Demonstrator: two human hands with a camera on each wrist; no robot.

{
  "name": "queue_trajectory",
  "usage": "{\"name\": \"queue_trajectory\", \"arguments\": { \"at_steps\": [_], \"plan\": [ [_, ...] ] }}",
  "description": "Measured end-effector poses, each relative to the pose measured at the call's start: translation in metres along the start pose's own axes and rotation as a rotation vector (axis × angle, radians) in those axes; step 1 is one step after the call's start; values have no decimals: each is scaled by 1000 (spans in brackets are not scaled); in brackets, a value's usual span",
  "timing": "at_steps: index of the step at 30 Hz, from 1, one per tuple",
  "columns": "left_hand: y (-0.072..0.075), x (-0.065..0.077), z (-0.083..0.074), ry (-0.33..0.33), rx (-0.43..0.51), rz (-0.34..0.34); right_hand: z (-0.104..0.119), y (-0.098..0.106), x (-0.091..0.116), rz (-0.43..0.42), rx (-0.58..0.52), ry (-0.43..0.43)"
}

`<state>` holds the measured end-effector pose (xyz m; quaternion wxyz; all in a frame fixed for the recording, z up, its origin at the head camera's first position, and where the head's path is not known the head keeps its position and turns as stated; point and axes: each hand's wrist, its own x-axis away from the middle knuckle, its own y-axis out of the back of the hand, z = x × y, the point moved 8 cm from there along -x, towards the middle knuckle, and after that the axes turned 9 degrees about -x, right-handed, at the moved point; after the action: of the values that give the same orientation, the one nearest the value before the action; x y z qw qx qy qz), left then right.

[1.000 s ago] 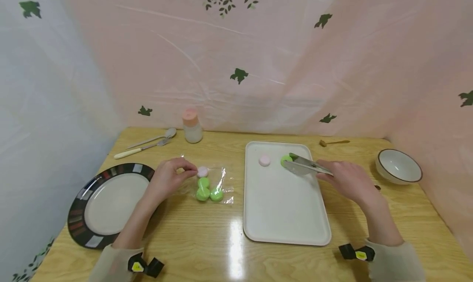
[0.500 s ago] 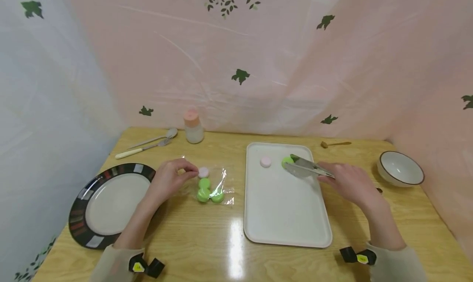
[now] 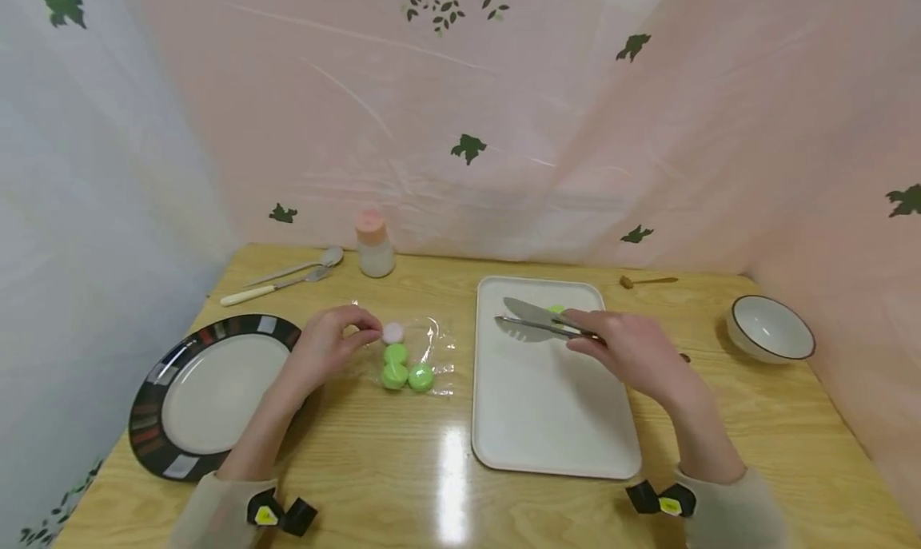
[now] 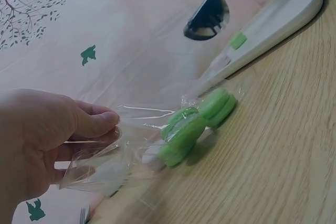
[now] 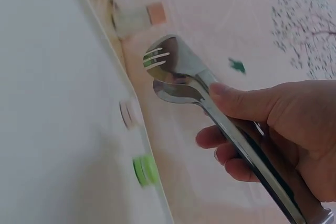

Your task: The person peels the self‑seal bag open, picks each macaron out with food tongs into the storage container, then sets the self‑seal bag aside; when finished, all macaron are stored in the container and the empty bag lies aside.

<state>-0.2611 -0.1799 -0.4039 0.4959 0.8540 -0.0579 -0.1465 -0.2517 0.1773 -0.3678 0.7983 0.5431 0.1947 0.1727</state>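
Note:
My left hand (image 3: 332,343) pinches the edge of a clear plastic bag (image 4: 134,124). One pale pink macaron (image 3: 392,333) and several green macarons (image 3: 394,375) lie in or on that bag; the left wrist view shows them bunched near its end. My right hand (image 3: 635,352) grips metal serving tongs (image 5: 228,127) with slotted tips, and nothing is between the tips. The tongs hover over the white tray (image 3: 550,421). On the tray sit a green macaron (image 5: 145,170) and a pink macaron (image 5: 127,114), the pink one hidden by the tongs in the head view.
A dark-rimmed plate (image 3: 154,437) lies under my left forearm. Behind it are a fork (image 3: 248,296), a spoon (image 3: 331,256) and a pink-capped jar (image 3: 375,249). At the right stand a bowl (image 3: 771,329) and a small wooden spoon (image 3: 651,280).
The tongs have let go of the green macaron, which stays on the tray. My right hand has lifted them and moved left. My left hand keeps its pinch on the bag.

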Motion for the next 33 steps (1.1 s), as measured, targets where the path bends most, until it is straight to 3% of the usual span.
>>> {"name": "queue_trajectory", "arguments": {
  "at_steps": [5, 10, 17, 26, 33],
  "plan": [
    [-2, 0, 1, 13, 12, 13, 34, -17, -22, 43, -29, 60],
    [-1, 1, 1, 21, 4, 14, 52, -33, -35, 83, -31, 88],
    [-2, 1, 2, 22, -31, 26, 63, -49, -44, 106, -20, 117],
    [-2, 2, 4, 52, -41, 54, 67, -54, -48, 119, -12, 105],
    [-1, 1, 4, 36, -51, 45, 73, -56, -47, 178, -76, 130]
  ]
}}
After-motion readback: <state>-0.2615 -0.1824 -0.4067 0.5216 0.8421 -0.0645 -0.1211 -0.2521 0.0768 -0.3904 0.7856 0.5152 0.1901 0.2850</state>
